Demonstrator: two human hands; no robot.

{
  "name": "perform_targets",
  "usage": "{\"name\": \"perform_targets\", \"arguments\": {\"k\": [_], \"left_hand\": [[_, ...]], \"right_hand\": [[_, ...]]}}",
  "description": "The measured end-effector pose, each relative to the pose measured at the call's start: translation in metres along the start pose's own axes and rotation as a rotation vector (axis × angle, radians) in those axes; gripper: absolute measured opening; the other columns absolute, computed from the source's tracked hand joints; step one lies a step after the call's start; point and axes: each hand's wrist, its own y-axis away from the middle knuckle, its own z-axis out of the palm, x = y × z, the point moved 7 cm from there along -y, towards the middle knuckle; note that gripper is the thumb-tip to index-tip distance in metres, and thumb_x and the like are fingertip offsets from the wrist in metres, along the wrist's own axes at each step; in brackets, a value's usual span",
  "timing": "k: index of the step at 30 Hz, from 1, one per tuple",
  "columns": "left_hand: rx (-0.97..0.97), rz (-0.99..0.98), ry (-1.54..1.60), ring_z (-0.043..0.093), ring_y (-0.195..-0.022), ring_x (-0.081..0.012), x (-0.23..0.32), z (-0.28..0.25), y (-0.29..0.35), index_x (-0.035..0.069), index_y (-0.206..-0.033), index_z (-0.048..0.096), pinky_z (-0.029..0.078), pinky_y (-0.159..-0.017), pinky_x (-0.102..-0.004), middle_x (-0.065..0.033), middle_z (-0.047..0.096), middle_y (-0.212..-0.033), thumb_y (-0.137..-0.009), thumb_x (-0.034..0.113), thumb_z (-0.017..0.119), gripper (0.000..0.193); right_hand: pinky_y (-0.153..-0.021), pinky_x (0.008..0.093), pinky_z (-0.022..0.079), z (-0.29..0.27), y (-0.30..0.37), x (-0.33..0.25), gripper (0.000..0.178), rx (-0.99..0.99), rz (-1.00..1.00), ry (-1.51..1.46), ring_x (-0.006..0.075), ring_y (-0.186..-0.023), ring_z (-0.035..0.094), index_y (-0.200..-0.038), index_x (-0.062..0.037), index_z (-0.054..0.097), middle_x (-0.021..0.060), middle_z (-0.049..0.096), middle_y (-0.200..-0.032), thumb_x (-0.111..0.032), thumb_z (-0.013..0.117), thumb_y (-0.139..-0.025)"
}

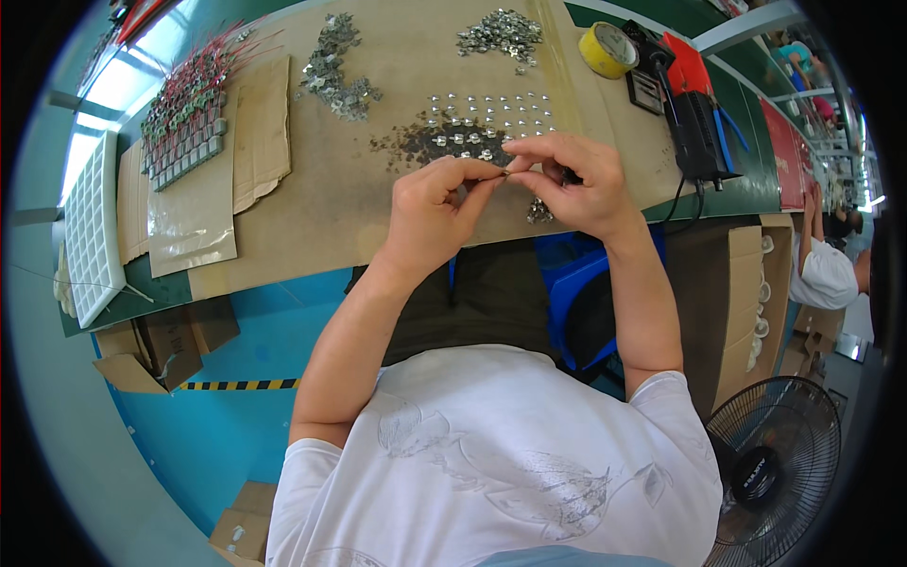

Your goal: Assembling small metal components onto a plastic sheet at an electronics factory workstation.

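Observation:
My left hand [430, 210] and my right hand [588, 189] meet over the near part of the worktop. Both are closed, thumb and forefinger pinching a tiny brownish metal part [505, 173] between them. Something small and dark [571, 177] shows inside the curl of my right hand; its kind is unclear. Just beyond my fingers, small shiny metal pieces [488, 109] stand in rows. Nearer pieces [470, 139] lie over a spread of small dark parts [416, 142]. A little heap of small parts [539, 211] sits below my right hand.
Piles of flat metal pieces [335, 71] and silvery parts [501, 36] lie at the back. Red-wired components [184, 142] stand on cardboard at left, beside a white grid tray [93, 227]. Yellow tape [607, 50] and a black soldering station [699, 137] are at right. A fan [770, 472] stands lower right.

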Motion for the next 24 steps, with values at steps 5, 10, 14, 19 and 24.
{"name": "perform_targets", "arguments": {"k": [5,10,14,19,24], "left_hand": [[0.03,0.047,-0.049,0.069,-0.067,-0.0124,0.004,0.005,-0.003,0.005,-0.101,0.08,0.051,-0.056,-0.0268,-0.0066,0.076,-0.087,-0.089,-0.002,0.085,0.015],[0.124,-0.071,0.001,0.064,-0.065,-0.0089,-0.009,0.002,0.003,0.004,-0.102,0.079,0.048,-0.055,-0.0261,-0.0058,0.075,-0.086,-0.089,0.0,0.085,0.015],[0.104,-0.127,-0.002,0.063,-0.065,-0.0075,-0.014,0.0,0.003,0.004,-0.102,0.078,0.046,-0.054,-0.0251,-0.0048,0.074,-0.085,-0.089,0.002,0.084,0.014],[0.099,-0.095,-0.003,0.063,-0.066,-0.0075,-0.011,0.001,0.003,0.003,-0.101,0.077,0.045,-0.054,-0.025,-0.0044,0.073,-0.084,-0.089,0.002,0.084,0.013],[0.103,-0.081,-0.009,0.064,-0.066,-0.0077,-0.01,0.001,0.002,0.003,-0.1,0.077,0.046,-0.054,-0.0249,-0.0042,0.073,-0.084,-0.09,0.002,0.084,0.013]], "right_hand": [[-0.056,0.0255,0.044,0.003,0.004,0.009,0.034,-0.017,-0.004,0.003,0.0094,-0.062,0.057,-0.114,-0.0059,0.081,0.0046,0.078,-0.091,0.008,0.083,-0.083],[-0.073,0.0382,0.059,0.005,0.002,0.017,0.021,-0.021,0.099,0.18,0.0304,-0.081,0.073,-0.108,-0.0054,0.082,0.0116,0.074,-0.091,-0.001,0.079,-0.088],[-0.066,0.0339,0.056,0.011,0.003,0.028,0.017,0.009,0.052,0.238,0.0239,-0.077,0.072,-0.106,-0.0046,0.082,0.0106,0.075,-0.092,-0.002,0.081,-0.089],[-0.073,0.0364,0.06,0.02,0.001,0.039,0.019,-0.027,0.11,0.26,0.0277,-0.081,0.074,-0.106,-0.0037,0.082,0.0118,0.076,-0.095,-0.008,0.086,-0.088],[-0.075,0.0374,0.06,0.018,0.001,0.045,0.018,-0.057,0.126,0.264,0.0281,-0.082,0.073,-0.106,-0.0037,0.082,0.0112,0.076,-0.094,-0.009,0.085,-0.089]]}}
